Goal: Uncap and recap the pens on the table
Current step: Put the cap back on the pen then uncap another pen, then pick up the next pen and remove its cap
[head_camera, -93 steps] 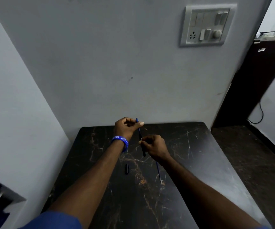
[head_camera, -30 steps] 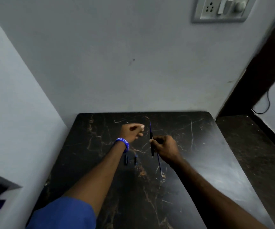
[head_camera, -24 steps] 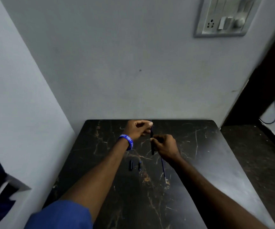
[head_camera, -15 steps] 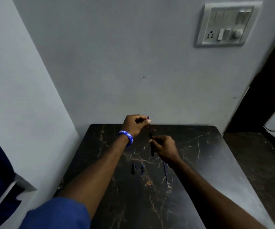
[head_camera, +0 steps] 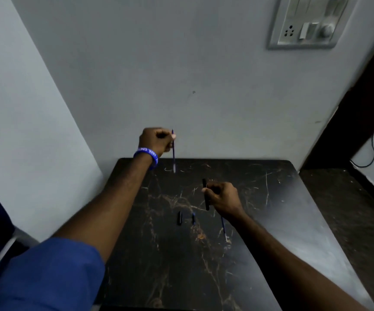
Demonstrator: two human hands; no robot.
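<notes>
- Pulled apart since half a second ago: left hand (head_camera: 155,140) pinching thin refill (head_camera: 173,157), right hand (head_camera: 223,198) gripping black barrel (head_camera: 205,194).
- Looks dismantled, beyond uncapping; two caps (head_camera: 179,218) lying on counter (head_camera: 293,221).

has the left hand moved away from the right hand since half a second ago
Yes. The left hand has lifted up and leftward with the thin blue refill, now above the table's far edge, apart from the right hand.

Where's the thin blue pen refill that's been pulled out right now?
In the head view, the blue refill hangs from the left hand, raised above the table's far edge, left of the right hand.
</notes>
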